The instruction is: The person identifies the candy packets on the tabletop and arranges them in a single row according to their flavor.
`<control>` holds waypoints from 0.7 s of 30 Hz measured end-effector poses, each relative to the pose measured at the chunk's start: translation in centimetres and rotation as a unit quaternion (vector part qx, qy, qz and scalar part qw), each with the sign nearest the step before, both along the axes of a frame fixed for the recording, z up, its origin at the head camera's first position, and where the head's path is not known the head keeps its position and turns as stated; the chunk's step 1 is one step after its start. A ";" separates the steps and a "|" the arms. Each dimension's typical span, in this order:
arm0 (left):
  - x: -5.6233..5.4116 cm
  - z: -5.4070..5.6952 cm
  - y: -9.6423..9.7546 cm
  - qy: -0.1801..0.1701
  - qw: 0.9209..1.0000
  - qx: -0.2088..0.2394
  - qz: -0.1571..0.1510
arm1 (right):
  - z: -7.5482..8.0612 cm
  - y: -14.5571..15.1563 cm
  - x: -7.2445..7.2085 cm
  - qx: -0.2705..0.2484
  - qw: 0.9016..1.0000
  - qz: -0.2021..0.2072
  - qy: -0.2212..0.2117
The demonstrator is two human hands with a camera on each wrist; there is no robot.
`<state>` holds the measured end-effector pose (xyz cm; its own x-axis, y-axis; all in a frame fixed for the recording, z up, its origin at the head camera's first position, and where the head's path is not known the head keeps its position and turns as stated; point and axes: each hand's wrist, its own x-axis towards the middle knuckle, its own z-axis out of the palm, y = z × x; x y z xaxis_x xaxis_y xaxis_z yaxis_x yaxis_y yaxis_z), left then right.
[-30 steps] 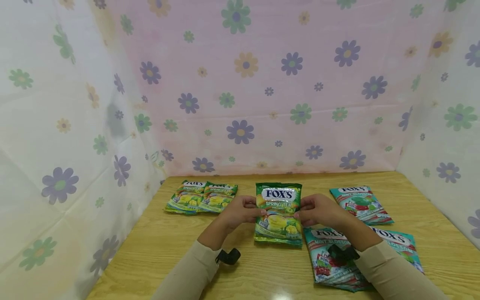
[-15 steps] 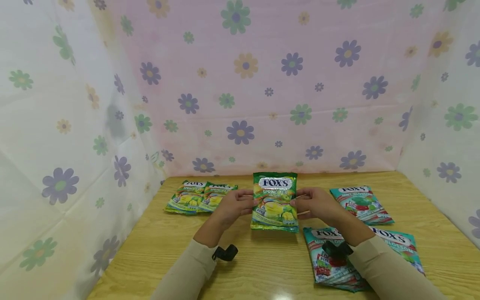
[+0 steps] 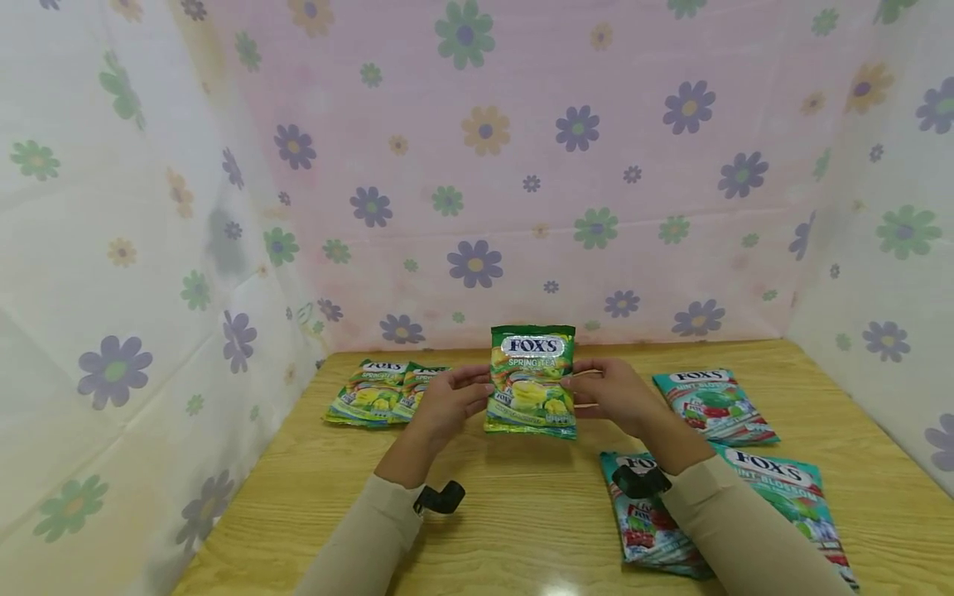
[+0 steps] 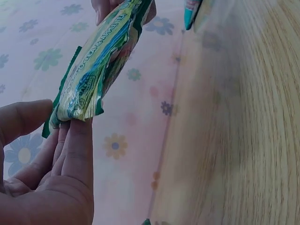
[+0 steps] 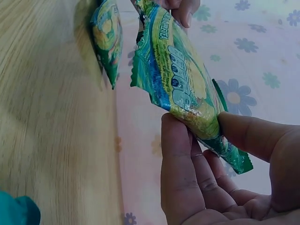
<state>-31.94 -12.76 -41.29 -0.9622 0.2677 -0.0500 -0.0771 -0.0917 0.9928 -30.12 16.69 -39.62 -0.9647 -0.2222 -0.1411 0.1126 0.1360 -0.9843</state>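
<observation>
A green and yellow Fox's Spring Tea candy bag point(image 3: 531, 382) is held upright above the wooden table, its printed front towards the head camera. My left hand point(image 3: 447, 403) pinches its left edge, thumb in front and fingers behind. On the opposite edge my right hand point(image 3: 613, 396) pinches it the same way. In the left wrist view the bag point(image 4: 93, 70) shows edge-on between thumb and fingers point(image 4: 77, 154). The right wrist view shows the right thumb point(image 5: 255, 133) pressing one face of the bag point(image 5: 180, 75) and the fingers on the other.
Two more Spring Tea bags point(image 3: 368, 396) lie overlapping at the table's back left. A teal Mint Blossom candy bag point(image 3: 715, 406) lies at the right, with further Mint Blossom bags point(image 3: 782, 497) partly under my right forearm. Flower-print cloth point(image 3: 477, 182) stands round the table point(image 3: 492, 530).
Both hands have raised the Spring Tea bag off the table and carried it slightly left and away. The bags lying on the table stay in place.
</observation>
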 end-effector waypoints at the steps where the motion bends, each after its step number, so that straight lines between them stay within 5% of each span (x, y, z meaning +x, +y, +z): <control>1: 0.0 0.0 0.0 0.002 1.000 0.003 0.003 | 0.0 -0.2 -0.1 -0.005 1.000 -0.004 0.000; 21: -0.6 -0.3 -1.4 0.019 0.998 -0.024 0.048 | -1.3 -3.6 -1.2 -0.058 0.998 -0.019 0.021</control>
